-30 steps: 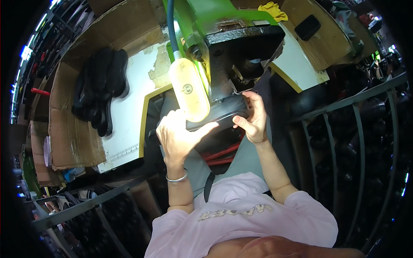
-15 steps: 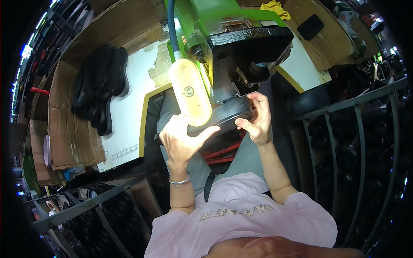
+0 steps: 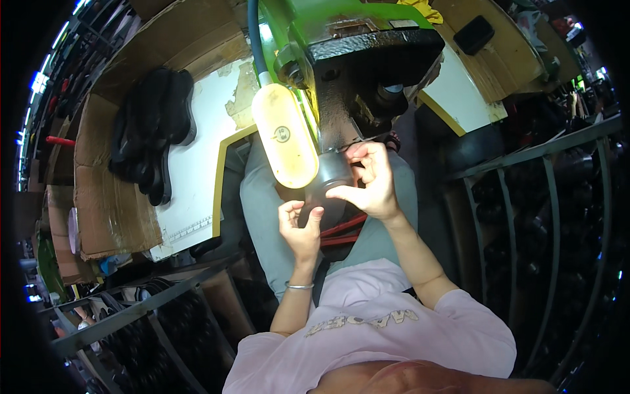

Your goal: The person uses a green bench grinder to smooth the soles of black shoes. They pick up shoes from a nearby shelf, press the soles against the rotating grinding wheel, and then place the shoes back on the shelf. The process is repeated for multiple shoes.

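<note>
A dark, smooth piece that looks like a black shoe sole (image 3: 333, 173) is under the head of a green and black machine (image 3: 374, 62), its rounded end close to the machine's lower part. My right hand (image 3: 374, 187) grips it from the right, thumb on the near side and fingers reaching up by the machine. At its near left end is my left hand (image 3: 302, 234), fingers curled and thumb raised against it. Part of the piece is hidden behind my fingers and the oblong yellow-white lamp (image 3: 286, 138) hanging on the left.
Several black soles (image 3: 149, 125) lie piled on the white tabletop (image 3: 193, 180) inside a cardboard surround (image 3: 111, 197). A dark block (image 3: 474, 35) and a yellow cloth (image 3: 423, 9) are at the far right. Metal racks (image 3: 551, 190) flank me on both sides.
The piece has turned from lying crosswise to pointing toward me. My left hand has moved right and nearer to me; my right hand has shifted left.
</note>
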`<state>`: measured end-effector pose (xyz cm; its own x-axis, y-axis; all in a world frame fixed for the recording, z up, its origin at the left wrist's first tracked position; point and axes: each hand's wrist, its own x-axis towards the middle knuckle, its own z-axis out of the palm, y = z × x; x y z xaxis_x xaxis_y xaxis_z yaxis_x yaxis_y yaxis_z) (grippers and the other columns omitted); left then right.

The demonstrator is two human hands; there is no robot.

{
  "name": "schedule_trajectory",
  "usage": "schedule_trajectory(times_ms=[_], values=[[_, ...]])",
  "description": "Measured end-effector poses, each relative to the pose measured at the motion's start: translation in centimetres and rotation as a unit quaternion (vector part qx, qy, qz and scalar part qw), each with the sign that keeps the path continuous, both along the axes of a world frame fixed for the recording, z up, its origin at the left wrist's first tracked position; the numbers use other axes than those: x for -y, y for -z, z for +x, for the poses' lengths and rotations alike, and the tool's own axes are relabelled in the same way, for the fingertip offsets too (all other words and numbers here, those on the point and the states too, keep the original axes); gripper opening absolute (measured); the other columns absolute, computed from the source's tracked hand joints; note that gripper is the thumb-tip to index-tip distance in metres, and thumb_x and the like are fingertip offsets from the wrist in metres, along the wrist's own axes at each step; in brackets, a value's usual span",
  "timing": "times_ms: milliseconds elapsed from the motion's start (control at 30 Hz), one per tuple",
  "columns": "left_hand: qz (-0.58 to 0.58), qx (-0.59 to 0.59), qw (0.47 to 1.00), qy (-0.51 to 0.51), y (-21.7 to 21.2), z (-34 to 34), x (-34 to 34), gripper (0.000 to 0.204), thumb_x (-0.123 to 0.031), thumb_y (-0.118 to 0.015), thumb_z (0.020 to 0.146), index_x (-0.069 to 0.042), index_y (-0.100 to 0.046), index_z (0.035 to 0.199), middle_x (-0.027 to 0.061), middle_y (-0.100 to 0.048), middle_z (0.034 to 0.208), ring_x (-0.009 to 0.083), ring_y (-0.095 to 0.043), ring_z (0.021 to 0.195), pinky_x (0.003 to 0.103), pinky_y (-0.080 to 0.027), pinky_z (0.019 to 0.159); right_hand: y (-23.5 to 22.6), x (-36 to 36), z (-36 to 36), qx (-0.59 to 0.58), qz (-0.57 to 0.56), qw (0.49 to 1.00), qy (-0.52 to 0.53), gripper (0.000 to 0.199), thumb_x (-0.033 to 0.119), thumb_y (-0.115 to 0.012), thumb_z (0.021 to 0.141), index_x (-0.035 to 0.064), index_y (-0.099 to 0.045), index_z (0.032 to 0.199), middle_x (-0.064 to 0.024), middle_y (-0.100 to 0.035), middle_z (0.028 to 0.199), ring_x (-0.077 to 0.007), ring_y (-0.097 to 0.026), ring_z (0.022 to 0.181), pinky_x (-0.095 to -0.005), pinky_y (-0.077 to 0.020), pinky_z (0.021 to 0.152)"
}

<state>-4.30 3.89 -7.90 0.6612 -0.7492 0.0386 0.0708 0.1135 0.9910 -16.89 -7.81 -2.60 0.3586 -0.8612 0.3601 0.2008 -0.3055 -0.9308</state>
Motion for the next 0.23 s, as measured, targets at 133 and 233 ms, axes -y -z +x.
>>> schedule_trajectory(times_ms=[133, 233], values=[[-0.031, -0.035, 0.998, 0.029, 1.7, -0.8, -0.4, 0.043, -0.019, -0.079, 0.083, 0.001, -0.05, 0.108, 0.009, -0.056, 0.104, 0.0162, -0.058, 0.096, 0.028, -0.048, 0.088, -1.8, -0.8, -0.1, -0.059, -0.018, 0.998, -0.02, 0.074, -0.004, -0.088, 0.061, 0.0044, -0.042, 0.118, -0.0117, -0.053, 0.116, -0.0135, -0.057, 0.096, -0.0205, -0.0473, 0.065], [-0.047, 0.051, 0.99, 0.121, 2.2, 0.4, -1.0, 0.05, -0.027, -0.075, 0.086, 0.002, -0.049, 0.117, 0.0125, -0.056, 0.109, 0.0229, -0.06, 0.109, 0.033, -0.046, 0.098, -4.1, -0.6, -2.8, -0.115, -0.042, 0.99, -0.065, 0.083, -0.001, -0.087, 0.064, 0.0013, -0.041, 0.133, -0.0166, -0.055, 0.127, -0.0204, -0.059, 0.115, -0.0238, -0.0531, 0.083]])
